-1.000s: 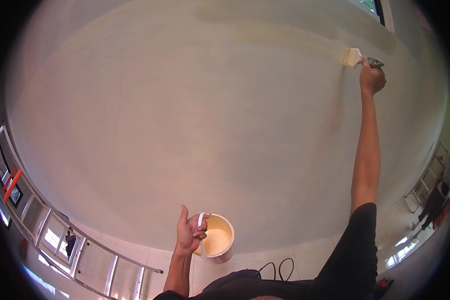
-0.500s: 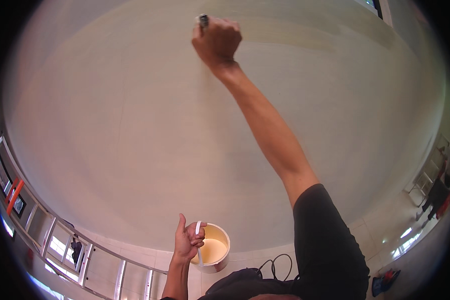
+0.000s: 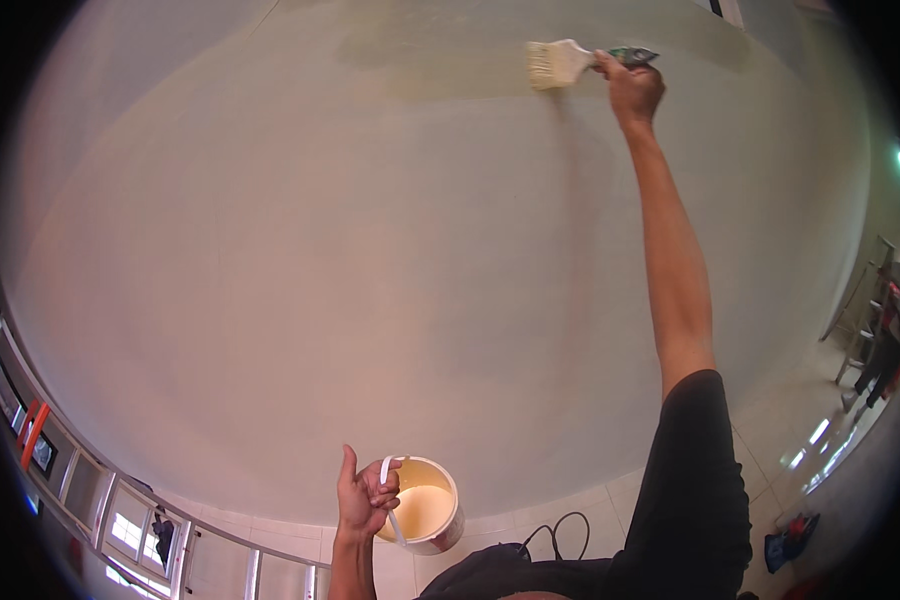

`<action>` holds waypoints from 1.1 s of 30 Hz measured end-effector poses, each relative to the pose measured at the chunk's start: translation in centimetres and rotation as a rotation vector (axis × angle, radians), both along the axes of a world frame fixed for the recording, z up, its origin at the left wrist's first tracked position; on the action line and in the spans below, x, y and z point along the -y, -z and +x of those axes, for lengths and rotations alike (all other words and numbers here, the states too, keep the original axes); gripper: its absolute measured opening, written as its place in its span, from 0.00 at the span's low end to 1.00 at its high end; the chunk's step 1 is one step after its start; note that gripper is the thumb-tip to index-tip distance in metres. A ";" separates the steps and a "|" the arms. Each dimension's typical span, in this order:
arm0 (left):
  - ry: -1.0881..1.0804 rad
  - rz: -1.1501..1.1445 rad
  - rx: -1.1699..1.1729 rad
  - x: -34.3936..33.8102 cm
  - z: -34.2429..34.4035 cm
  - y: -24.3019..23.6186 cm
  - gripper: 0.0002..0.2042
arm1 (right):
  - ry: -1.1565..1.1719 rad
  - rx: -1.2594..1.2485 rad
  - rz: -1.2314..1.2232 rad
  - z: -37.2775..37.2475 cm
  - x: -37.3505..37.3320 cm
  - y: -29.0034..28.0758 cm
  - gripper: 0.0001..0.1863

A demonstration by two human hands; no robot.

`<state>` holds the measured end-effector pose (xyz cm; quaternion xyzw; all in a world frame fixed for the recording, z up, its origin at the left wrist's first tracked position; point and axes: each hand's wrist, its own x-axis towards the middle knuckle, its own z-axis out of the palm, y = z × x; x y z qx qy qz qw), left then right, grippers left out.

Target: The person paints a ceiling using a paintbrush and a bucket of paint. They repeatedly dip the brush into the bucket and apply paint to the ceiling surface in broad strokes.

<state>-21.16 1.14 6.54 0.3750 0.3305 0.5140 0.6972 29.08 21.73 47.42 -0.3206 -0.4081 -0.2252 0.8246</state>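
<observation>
High on the right, my right hand [image 3: 637,92] grips a wide paintbrush [image 3: 573,62] by its dark handle, with the pale bristles pointing left. The brush is near or against the wall [image 3: 370,260]; contact is hard to tell. A darker, damp-looking band runs along the wall's upper part. Low in the middle, my left hand [image 3: 364,496] has its fingers curled round the white handle of a bucket [image 3: 450,530], thumb sticking up. Cream-coloured liquid paint [image 3: 420,510] lies inside the bucket, which hangs tilted slightly toward me.
An aluminium ladder [image 3: 100,500] curves along the lower left, with an orange bar [image 3: 33,432] beside it. Thin black cable loops [image 3: 558,535] show near my body. On the tiled floor [image 3: 760,470] at right lies a dark bundle [image 3: 792,542]. Another person [image 3: 882,350] is near a stepladder [image 3: 855,350].
My right hand has swung right along the upper wall, and the brush, mostly hidden before, now shows side-on. The left hand and bucket have shifted down slightly.
</observation>
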 end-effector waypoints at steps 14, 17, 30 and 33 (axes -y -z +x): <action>0.147 0.006 0.092 -1.2 -0.2 0.6 0.46 | 0.751 0.055 -0.004 -8.6 0.5 1.5 0.14; 0.084 -0.032 0.077 -0.5 -0.5 0.6 0.46 | 0.654 0.174 0.149 -21.5 -0.8 0.7 0.08; -0.048 -0.051 -0.011 0.1 -0.1 -0.4 0.46 | -0.223 0.286 0.037 -36.4 -2.0 -3.5 0.17; -0.073 -0.044 -0.031 -0.1 -0.3 -0.1 0.45 | -0.074 0.251 0.003 -27.2 -6.6 -2.8 0.13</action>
